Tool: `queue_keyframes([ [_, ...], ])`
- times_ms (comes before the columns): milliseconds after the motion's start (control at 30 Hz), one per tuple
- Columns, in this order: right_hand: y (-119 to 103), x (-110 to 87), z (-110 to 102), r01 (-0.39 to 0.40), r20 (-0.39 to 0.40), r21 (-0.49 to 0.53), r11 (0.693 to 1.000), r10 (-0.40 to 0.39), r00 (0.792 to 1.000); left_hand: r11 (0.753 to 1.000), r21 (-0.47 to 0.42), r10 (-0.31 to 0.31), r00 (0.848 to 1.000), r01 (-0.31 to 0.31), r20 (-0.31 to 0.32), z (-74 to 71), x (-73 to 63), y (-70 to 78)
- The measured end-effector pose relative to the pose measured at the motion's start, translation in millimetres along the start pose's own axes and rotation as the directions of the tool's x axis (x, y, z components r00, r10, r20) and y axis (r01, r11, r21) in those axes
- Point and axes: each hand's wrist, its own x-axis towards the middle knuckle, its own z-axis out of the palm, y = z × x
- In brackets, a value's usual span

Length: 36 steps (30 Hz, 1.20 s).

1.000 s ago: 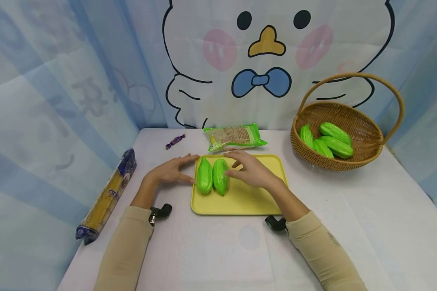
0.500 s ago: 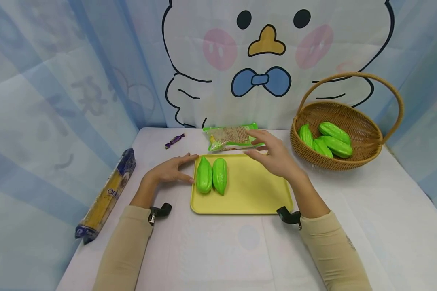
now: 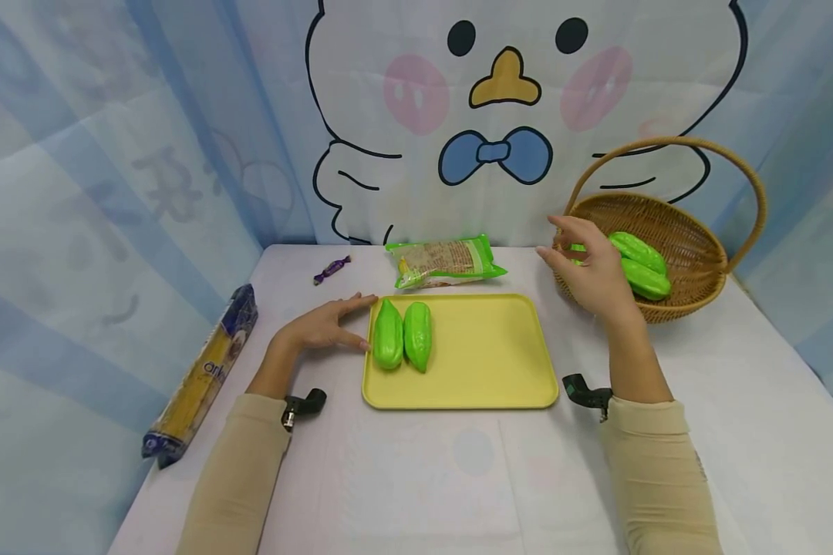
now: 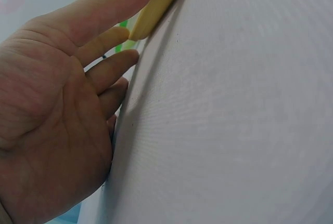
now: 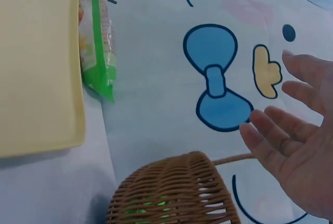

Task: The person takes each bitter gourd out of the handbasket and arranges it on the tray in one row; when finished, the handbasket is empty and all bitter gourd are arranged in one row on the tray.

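Roughly fore-aft, 2 green vegetables (image 3: 388,338) point opposite ways on yellow tray (image 3: 489,354).

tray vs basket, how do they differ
The tray is yellow and smooth; the basket is brown and woven. The tray is shallow with no handle, while the basket is deeper with a tall arched handle. The left hand is at the tray's edge; the right hand partly hides the basket in the head view. Both hold green vegetables.
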Motion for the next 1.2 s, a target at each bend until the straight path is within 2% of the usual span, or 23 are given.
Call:
queue_keyframes([
  [233,18.0,2.8,-17.6,-0.015,-0.010,0.007,1.000,0.015,1.000,1.000,0.006,0.001,1.000,-0.001,-0.003,0.8,0.2,-0.1],
  [667,39.8,6.4,-44.9,-0.005,-0.005,-0.179,0.984,0.004,1.000,1.000,0.022,0.000,1.000,0.000,-0.015,-0.4,-2.6,0.8],
  [967,59.8,14.2,-78.8,-0.104,0.067,-0.276,0.955,0.127,0.990,1.000,0.029,-0.001,1.000,0.001,-0.015,0.3,-2.9,0.4],
  [1200,85.3,19.0,-99.9,-0.194,0.140,-0.367,0.910,0.261,0.955,1.000,0.025,0.002,1.000,-0.001,-0.013,0.5,-2.2,-0.4],
])
